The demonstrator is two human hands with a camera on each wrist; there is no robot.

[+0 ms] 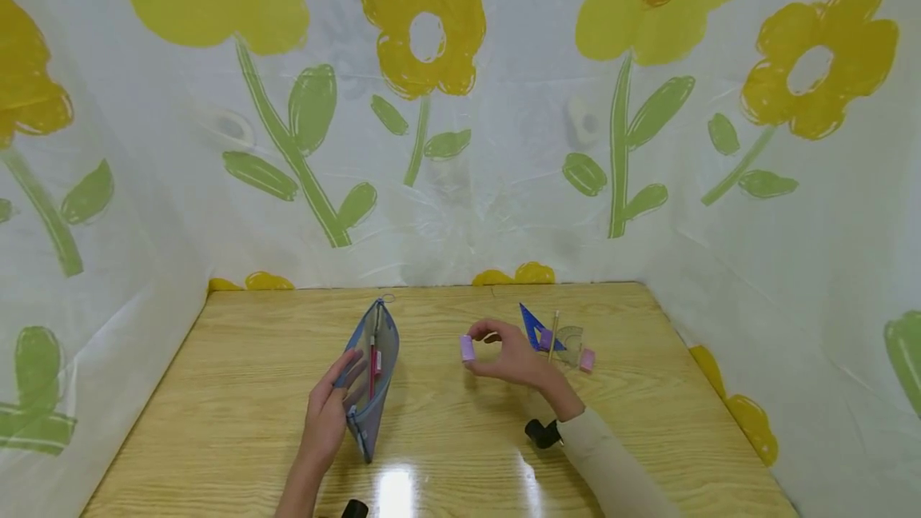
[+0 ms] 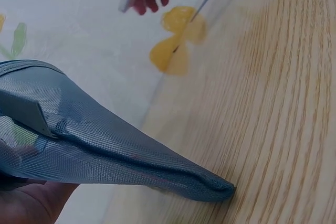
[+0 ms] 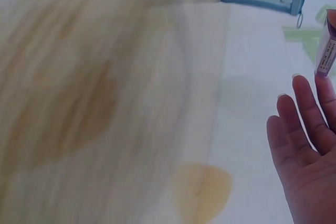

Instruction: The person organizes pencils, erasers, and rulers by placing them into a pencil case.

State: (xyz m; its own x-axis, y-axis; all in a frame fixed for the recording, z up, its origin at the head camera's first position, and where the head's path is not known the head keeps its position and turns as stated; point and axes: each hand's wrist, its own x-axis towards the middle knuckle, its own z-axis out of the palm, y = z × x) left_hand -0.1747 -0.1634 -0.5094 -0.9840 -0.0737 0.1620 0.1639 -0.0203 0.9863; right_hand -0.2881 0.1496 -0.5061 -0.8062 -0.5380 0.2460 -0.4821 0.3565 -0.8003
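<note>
My left hand (image 1: 327,414) grips a blue mesh zip pouch (image 1: 388,358) by its left side, holding the mouth open. Inside the pouch lie a red pencil (image 1: 372,370) and a small pink-and-white block. Thumb and fingertip of my right hand (image 1: 514,358) pinch a small light-purple eraser (image 1: 467,348) above the table, to the right of the pouch. Print shows on the eraser's side (image 3: 327,56) in the right wrist view, where the remaining fingers are spread. The left wrist view shows the mesh wall (image 2: 105,140) of the pouch close up.
Right of my right hand lie a blue set square (image 1: 531,324), a purple block (image 1: 545,340), a wooden pencil (image 1: 553,338), a clear protractor (image 1: 571,342) and a pink block (image 1: 588,360). A flowered cloth (image 1: 504,206) stands around the wooden table (image 1: 252,390).
</note>
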